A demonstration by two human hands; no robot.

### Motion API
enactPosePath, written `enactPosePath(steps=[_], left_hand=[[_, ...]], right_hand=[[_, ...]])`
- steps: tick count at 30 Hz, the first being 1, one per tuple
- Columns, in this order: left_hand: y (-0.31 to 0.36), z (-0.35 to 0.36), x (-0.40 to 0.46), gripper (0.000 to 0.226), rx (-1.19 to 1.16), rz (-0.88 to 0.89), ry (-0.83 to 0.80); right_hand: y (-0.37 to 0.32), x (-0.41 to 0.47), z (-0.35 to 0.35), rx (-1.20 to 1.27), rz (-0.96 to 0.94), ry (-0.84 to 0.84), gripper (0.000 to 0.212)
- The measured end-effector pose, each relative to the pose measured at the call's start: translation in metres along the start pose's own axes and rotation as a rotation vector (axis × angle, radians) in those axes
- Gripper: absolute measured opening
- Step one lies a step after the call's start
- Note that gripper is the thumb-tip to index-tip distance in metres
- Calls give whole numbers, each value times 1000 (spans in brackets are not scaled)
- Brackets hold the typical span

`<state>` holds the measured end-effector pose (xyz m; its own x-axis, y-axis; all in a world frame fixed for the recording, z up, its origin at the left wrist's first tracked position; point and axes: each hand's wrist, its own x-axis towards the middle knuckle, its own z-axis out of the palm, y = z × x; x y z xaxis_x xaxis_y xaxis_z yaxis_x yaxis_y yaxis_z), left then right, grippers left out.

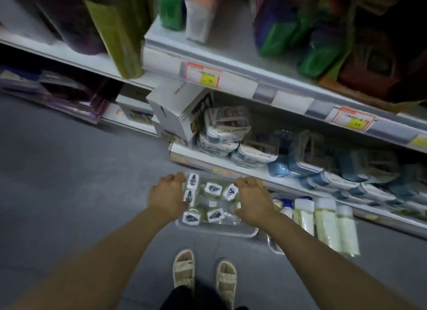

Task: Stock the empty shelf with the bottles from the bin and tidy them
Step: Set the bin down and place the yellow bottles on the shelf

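Two hands reach into the clear bin (242,232) on the floor: left hand (167,197) curls at the bottles (213,189) on its left side, right hand (254,202) curls round one opposite. Whether either truly grips, I cannot tell. Crowded bottles could topple if one is pulled carelessly.

Both hands (166,197) (254,201) seemingly grip bottles (213,189) in the bin (217,231).

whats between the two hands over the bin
In the head view, square-capped bottles standing in the clear bin fill the stretch between the left hand and right hand.
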<state>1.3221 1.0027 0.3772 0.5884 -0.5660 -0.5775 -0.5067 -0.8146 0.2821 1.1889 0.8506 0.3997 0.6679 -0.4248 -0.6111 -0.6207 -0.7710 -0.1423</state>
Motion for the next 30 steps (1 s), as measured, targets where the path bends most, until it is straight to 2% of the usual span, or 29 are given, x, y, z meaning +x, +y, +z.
enactPosePath(steps=[2, 9, 19, 24, 30], left_hand=[[3, 29, 7, 59, 2, -13, -33], [17, 145, 35, 62, -55, -61, -95], [18, 295, 94, 70, -211, -101, -119], [17, 351, 136, 82, -289, -65, -36], [2, 402, 174, 85, -247, -62, 5]], right_hand=[[17, 10, 23, 16, 15, -29, 73], [72, 53, 113, 57, 22, -92, 62], [131, 121, 236, 63, -1, -142, 69], [142, 157, 293, 112, -7, -108, 71], [140, 197, 341, 208, -53, -55, 75]])
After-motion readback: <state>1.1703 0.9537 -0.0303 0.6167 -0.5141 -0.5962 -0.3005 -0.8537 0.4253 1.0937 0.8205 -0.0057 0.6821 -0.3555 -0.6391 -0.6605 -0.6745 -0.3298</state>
